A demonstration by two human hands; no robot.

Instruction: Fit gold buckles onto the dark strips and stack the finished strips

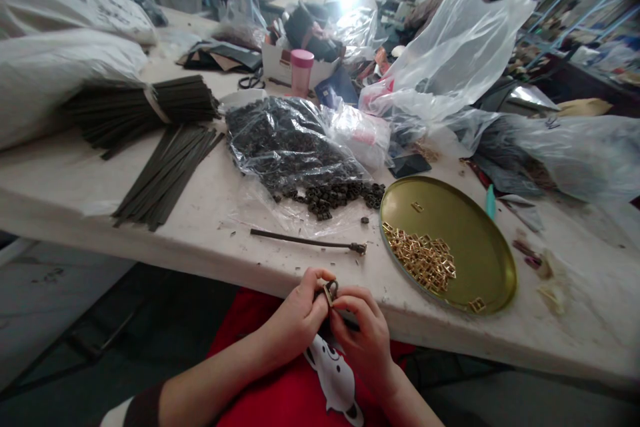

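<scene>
Small brass buckle [330, 291]: pinched between left hand [300, 317] and right hand [365, 337], held together at the near table edge [200, 240]; squarish, gold-toned, on a dark strap end.

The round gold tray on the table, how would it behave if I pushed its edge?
The gold tray looks thin, shallow and flat-bottomed, so it would probably slide rather than tip. The small gold buckles lie loose in it, so they would likely shift and rattle.

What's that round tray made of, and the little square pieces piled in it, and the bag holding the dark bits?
Round tray: likely metal, brushed gold sheen. Square pieces: apparently brass-toned metal, shiny glints. Bag: thin clear plastic, crinkled, glossy, contents visible through it.
</scene>
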